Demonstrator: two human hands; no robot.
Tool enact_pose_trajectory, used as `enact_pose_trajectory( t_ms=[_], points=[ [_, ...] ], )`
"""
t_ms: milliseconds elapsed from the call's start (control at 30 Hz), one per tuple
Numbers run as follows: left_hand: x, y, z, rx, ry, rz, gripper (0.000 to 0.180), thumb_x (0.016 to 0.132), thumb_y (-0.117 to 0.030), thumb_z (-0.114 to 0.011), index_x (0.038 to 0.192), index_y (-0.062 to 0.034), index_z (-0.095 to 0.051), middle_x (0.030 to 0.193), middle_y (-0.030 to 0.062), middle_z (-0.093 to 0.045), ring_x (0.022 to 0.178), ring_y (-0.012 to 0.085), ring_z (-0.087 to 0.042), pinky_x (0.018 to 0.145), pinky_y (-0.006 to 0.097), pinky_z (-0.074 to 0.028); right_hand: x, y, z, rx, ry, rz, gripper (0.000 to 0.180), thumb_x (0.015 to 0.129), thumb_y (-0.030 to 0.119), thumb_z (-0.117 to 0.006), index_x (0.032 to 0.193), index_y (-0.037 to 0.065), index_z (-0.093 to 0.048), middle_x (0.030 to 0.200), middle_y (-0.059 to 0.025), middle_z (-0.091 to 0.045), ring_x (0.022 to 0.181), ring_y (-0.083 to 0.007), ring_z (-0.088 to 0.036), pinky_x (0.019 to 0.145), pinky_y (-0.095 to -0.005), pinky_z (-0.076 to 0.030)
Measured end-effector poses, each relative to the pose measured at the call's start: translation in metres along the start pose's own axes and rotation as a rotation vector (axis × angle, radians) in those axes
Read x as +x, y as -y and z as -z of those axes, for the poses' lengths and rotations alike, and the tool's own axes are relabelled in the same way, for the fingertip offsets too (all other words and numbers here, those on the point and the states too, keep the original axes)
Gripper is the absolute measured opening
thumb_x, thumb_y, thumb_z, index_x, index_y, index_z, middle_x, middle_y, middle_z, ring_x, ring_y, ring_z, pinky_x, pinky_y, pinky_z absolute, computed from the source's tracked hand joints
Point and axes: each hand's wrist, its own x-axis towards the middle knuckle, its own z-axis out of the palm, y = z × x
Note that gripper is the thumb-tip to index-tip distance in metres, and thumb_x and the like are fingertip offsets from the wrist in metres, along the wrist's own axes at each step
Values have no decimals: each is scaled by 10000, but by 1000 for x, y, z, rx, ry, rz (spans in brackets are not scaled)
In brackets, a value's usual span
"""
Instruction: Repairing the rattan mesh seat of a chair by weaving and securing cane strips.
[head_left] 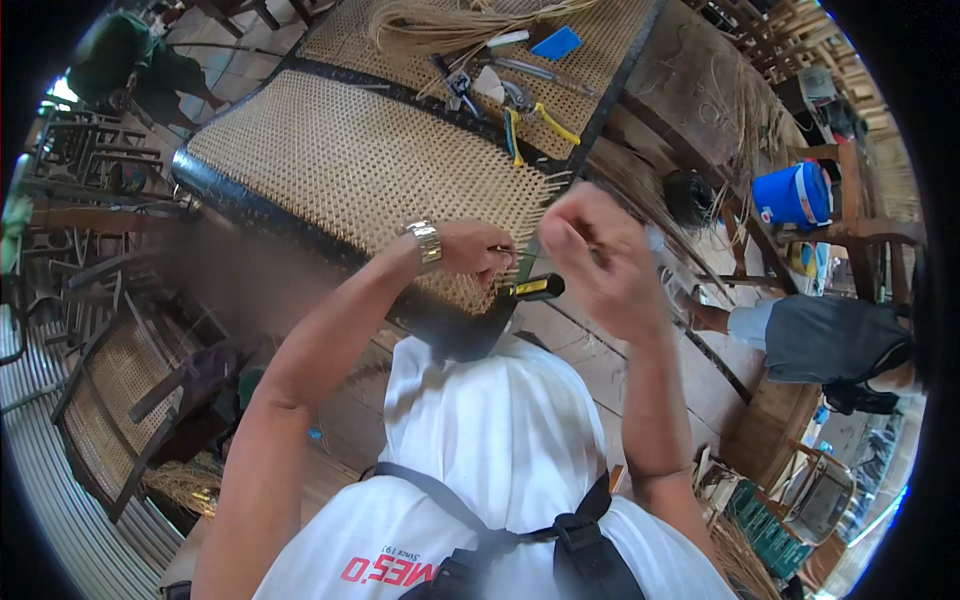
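A woven cane panel [340,140] in a dark frame lies in front of me, with loose cane ends sticking out along its right edge. My left hand [478,248], below a metal wristwatch [425,243], rests on the near right corner of the weave. Its fingers are pinched together at the edge, and what they grip is too small to name. To the right of that edge my right hand [605,250] is raised, blurred, with its fingers curled in; whatever it may hold is hidden. A tool with a black and yellow handle [538,288] lies at the corner, just right of my left fingers.
Yellow-handled pliers [555,122], a blue flat piece [556,43] and a bundle of cane strands [430,28] lie on the panel's far part. A blue bucket [792,194] stands at right. People are at right [835,340] and far left [125,60]. Chair frames [85,190] crowd the left.
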Motion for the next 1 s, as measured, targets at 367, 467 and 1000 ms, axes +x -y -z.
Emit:
enact_pose_trajectory(
  t_ms=[367,467,1000],
  points=[
    [4,-1,-4,78,84,68,326,951,-379,-640,982,-62,-709,746,25,-691,677,128,-641,647,313,-509,-53,5,-4,58,-312,-98,208,957,184,-707,1063,28,-619,824,-49,-646,687,-119,-596,609,-267,-492],
    [2,0,-10,49,82,101,300,904,-345,-694,1034,-77,-726,803,46,-715,702,154,-654,680,318,-520,-39,29,45,240,-672,-214,189,962,123,-681,1096,20,-598,873,-71,-685,668,-70,-556,603,-212,-455],
    [-11,1,15,380,-676,296,286,939,-333,-683,1127,-117,-688,1007,143,-684,866,279,-675,701,412,-524,-167,-48,-4,421,-21,-877,240,922,112,-674,1134,15,-617,887,-8,-627,800,-88,-562,740,-248,-474]
  ],
)
